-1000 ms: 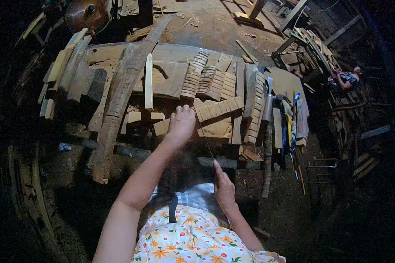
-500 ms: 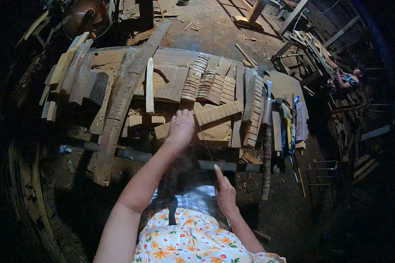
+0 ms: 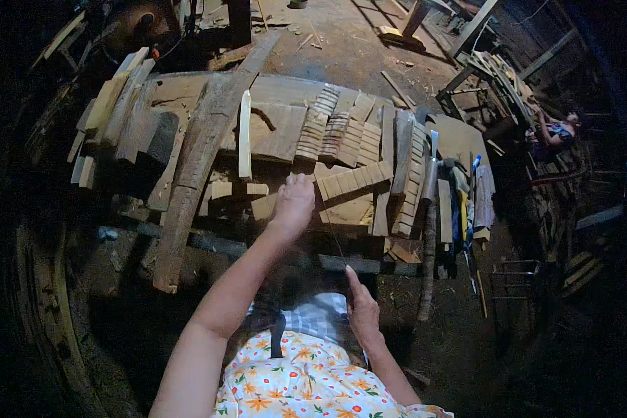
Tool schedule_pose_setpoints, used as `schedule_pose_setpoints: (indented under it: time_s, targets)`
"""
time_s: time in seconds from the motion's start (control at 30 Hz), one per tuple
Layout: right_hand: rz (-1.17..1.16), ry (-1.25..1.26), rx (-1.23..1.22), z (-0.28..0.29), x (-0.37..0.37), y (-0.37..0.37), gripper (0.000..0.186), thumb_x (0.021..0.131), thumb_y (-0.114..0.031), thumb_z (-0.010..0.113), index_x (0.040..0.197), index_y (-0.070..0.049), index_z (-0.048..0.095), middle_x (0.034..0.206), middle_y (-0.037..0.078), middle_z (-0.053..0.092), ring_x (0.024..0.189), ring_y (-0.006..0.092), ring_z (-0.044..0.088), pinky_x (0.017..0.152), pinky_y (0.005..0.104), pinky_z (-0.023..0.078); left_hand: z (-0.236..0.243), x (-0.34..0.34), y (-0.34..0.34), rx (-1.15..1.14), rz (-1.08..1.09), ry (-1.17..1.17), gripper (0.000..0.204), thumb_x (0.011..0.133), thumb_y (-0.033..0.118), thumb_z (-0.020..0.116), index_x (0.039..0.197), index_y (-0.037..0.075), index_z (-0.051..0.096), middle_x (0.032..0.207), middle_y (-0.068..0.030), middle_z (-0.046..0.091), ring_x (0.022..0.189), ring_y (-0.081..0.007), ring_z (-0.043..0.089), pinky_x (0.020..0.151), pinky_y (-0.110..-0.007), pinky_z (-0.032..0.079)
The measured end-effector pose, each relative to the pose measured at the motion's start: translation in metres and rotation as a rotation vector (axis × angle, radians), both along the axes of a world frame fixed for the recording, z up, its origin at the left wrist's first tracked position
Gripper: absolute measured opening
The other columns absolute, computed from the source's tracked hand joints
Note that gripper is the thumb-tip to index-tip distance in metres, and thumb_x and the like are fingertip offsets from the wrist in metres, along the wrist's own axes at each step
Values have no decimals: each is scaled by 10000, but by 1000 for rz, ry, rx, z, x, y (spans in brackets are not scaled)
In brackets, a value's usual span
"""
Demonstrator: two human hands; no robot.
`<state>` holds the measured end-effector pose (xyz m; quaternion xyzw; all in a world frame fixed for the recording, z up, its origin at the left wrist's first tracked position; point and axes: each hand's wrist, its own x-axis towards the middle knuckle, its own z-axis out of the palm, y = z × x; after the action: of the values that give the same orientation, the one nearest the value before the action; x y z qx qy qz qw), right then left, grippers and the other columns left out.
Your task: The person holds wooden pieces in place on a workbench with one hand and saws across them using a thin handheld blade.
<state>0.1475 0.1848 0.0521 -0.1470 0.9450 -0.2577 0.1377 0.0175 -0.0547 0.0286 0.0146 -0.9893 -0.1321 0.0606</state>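
Note:
My left hand (image 3: 292,204) is closed over a notched pale wooden batten (image 3: 354,180), which lies slanted across the bench with crosswise cuts along it. My right hand (image 3: 361,310) is closed on the near end of a long, thin saw blade (image 3: 334,235); its handle is hidden by my fingers. The blade reaches up to the batten just right of my left hand. Beyond it lie several grooved blocks (image 3: 315,125), a wide plank (image 3: 272,139) and a narrow pale slat (image 3: 245,132).
A long weathered beam (image 3: 196,174) crosses the bench's left side, beside stacked boards (image 3: 115,104). Tools (image 3: 463,202) lie at the right end. A large round metal object (image 3: 143,21) stands at the back left. Another person (image 3: 557,136) is at the far right beside piled wood (image 3: 508,83).
My right hand has drawn slightly back toward me with the blade. My left hand stays on the batten. The whole view has shifted a little.

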Motion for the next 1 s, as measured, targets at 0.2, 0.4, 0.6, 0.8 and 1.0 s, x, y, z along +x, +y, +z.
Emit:
schedule_pose_setpoints:
  time_s: [0.2,0.4,0.6,0.8,1.0]
  targets:
    - [23,107,-13,-3,-29,-20,797,755,97,533,1427,-256,291,887,173,567,796,383,590,687,468,468,1,2,-1,4,-3,20,244,746,106,629,957,1,569,1044,-143,519,1015,-304,516,825,-424,468]
    - [6,9,26,1,-2,1,803,760,97,530,1431,-267,282,874,172,565,784,381,583,700,463,464,0,5,3,94,-5,-23,363,703,108,703,987,-13,513,1045,-184,493,1009,-360,488,844,-437,453]
    - [-7,30,53,0,-19,-21,804,759,112,519,1423,-284,300,867,171,564,783,362,586,700,453,468,0,2,-3,59,14,-12,336,729,108,675,1010,-23,546,1077,-168,505,1043,-329,494,862,-432,449]
    - [-19,34,-25,-7,-11,-14,837,734,126,538,1426,-278,294,964,180,581,862,362,597,725,454,472,11,0,-2,105,-4,-85,328,723,93,678,997,-29,546,1083,-160,506,1055,-325,488,873,-428,446]
    - [-27,7,-15,-4,-11,-12,822,745,117,529,1428,-275,294,1016,178,587,903,383,591,743,458,469,8,3,-2,61,-3,-37,317,727,114,691,977,-20,551,1079,-156,506,1048,-320,493,862,-411,461]
